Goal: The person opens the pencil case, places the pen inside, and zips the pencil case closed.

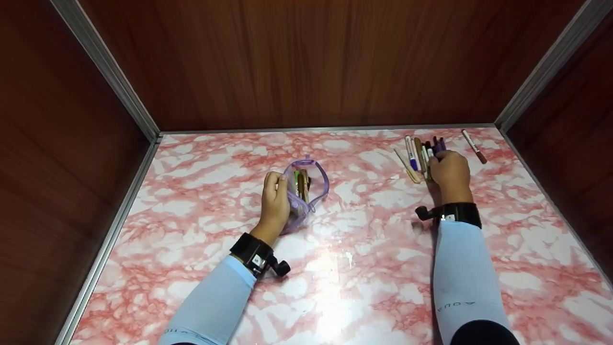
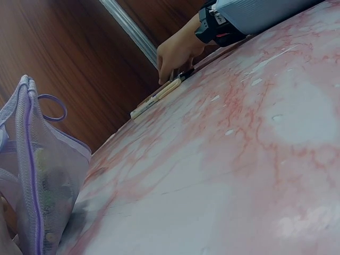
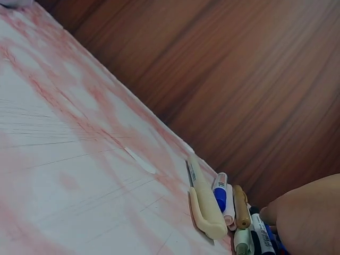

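A purple mesh zip pouch (image 1: 299, 209) stands on the table with its mouth spread wide and several pens (image 1: 301, 184) inside. My left hand (image 1: 275, 203) grips the pouch's left rim. In the left wrist view the mesh pouch (image 2: 45, 186) fills the lower left. Over a row of pens and markers at the right, my right hand (image 1: 450, 172) reaches down with bent fingers; its fingertips are hidden, so a hold does not show. Nearest to it are dark and purple pens (image 1: 438, 145). A cream pen (image 3: 207, 204) and a blue-capped marker (image 3: 220, 192) lie at the row's left side.
A brown-capped white marker (image 1: 474, 146) lies apart at the far right. The pink-and-white marbled table (image 1: 354, 268) is bounded by wood-grain panels (image 1: 316, 62) at the back and both sides, with metal strips (image 1: 110, 81) along the joints.
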